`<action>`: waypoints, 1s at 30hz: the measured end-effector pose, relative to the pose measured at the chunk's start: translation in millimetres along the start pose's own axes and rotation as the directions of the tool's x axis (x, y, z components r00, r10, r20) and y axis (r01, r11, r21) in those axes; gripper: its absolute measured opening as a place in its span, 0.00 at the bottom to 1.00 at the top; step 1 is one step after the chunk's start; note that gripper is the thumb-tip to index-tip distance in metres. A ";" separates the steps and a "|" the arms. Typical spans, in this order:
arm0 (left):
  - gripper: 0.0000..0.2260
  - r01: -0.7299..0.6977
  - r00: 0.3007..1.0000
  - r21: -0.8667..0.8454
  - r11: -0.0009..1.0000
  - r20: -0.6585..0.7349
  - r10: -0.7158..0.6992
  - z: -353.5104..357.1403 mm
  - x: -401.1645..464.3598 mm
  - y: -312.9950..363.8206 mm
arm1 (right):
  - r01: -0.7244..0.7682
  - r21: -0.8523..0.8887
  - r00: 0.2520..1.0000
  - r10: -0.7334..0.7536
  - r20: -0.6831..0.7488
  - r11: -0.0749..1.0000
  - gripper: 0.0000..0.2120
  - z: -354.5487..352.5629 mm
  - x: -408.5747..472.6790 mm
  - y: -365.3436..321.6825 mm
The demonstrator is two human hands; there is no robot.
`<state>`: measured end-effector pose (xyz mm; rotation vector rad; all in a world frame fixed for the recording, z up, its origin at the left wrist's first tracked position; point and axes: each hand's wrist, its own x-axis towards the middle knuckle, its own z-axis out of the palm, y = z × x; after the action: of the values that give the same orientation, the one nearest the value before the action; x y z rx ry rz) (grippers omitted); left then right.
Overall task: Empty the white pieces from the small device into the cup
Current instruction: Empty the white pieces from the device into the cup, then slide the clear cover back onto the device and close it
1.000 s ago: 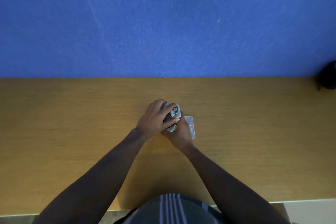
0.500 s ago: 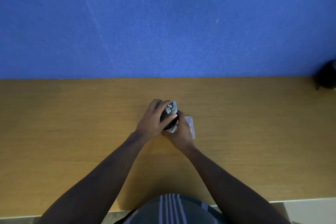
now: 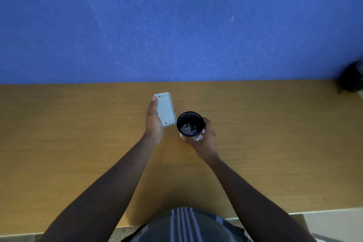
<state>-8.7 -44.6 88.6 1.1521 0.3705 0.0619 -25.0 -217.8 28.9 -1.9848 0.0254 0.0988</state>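
My left hand (image 3: 153, 124) grips the small device (image 3: 166, 109); my right hand (image 3: 204, 139) wraps the cup (image 3: 190, 124), white pieces (image 3: 188, 128) inside. The emptying seems done; next I set both down gently.

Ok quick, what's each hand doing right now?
Left hand: closed on the flat white device.
Right hand: closed around the black cup, white pieces inside.

1 head view, facing forward-down, table (image 3: 78, 143)
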 end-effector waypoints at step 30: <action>0.26 0.241 0.970 -0.126 0.962 0.005 -0.242 -15.7 -2.0 -22.9 | -0.150 -0.043 0.952 0.133 -0.275 0.988 0.47 -68.1 37.6 58.6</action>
<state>-18.8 -40.6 62.9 0.9757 0.5074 -0.1218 12.7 -302.6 -0.3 -2.0454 0.3470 -0.0828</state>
